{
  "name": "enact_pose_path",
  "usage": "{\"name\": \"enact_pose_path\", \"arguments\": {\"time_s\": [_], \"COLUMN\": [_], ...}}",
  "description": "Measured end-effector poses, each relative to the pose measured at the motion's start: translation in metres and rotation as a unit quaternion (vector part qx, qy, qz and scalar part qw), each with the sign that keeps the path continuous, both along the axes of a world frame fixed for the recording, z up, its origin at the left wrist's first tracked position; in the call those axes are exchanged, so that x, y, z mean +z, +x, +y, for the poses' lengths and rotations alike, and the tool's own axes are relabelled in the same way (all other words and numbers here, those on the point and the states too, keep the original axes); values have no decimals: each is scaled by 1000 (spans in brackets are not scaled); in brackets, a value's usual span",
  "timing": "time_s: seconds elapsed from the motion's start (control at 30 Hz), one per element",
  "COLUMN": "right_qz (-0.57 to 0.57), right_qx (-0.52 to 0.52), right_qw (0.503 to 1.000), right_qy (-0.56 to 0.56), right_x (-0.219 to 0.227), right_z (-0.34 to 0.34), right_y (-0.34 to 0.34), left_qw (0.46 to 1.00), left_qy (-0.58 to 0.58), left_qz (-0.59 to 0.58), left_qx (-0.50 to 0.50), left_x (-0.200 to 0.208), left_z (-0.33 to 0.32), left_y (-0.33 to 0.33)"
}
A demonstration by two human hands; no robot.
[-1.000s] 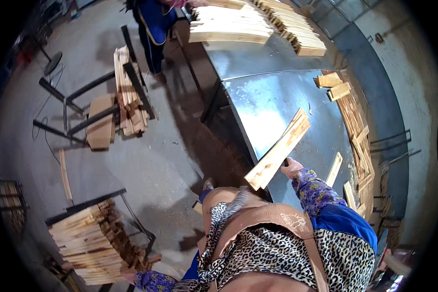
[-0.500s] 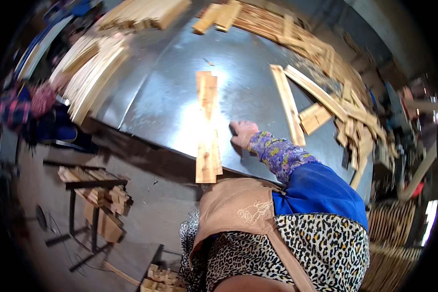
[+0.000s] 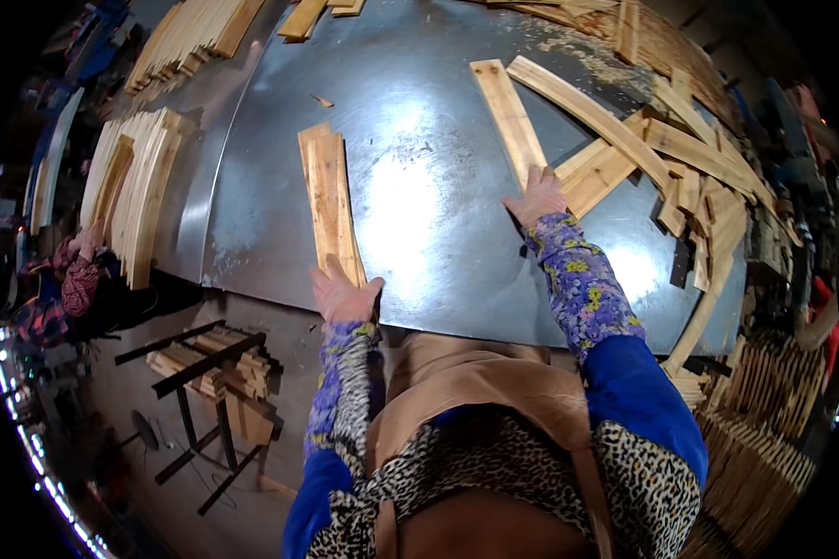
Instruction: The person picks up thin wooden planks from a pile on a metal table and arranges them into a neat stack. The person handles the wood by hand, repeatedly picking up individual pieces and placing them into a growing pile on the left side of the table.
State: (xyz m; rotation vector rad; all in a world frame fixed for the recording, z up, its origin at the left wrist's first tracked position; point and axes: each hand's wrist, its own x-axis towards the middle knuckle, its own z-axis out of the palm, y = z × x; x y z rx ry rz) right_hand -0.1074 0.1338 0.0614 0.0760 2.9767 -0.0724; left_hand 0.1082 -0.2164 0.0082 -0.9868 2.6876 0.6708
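Note:
Two wooden boards (image 3: 329, 191), one partly over the other, lie lengthwise on the metal table (image 3: 280, 158). My left hand (image 3: 343, 294) rests at their near end, its fingers over the wood and its thumb out to the right. Farther right, my right hand (image 3: 539, 197) reaches the near end of a single board (image 3: 510, 116). Its fingertips touch that end and its thumb points left; whether the fingers curl under the board cannot be seen. Right beside it lie a long narrow board (image 3: 587, 112) and a wider short plank (image 3: 598, 177).
Scrap pieces (image 3: 699, 186) are heaped at the table's right side, with sawdust behind. Stacked slats (image 3: 144, 186) stand at the left, near a co-worker's hand (image 3: 89, 239). A metal stand (image 3: 200, 373) holding short wood pieces is on the floor at left. Slat bundles (image 3: 746, 447) stand lower right.
My left hand has come into view onto the near end of the paired boards. My right hand has moved right and forward to the single board. The view has shifted, too.

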Motion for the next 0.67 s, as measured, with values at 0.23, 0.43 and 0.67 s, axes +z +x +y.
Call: {"name": "enact_pose_path", "arguments": {"time_s": [0.23, 0.43, 0.67], "right_qz": [-98, -266, -98], "right_qx": [-52, 126, 264], "right_qw": [992, 903, 932], "right_qy": [-56, -312, -230], "right_x": [12, 18, -49], "right_z": [10, -53, -42], "right_y": [-61, -17, -11], "left_qw": [837, 862, 977], "left_qy": [470, 472, 111], "left_qz": [235, 181, 16], "left_qx": [149, -47, -180], "left_x": [4, 6, 18], "left_z": [6, 52, 91], "left_y": [-35, -89, -119]}}
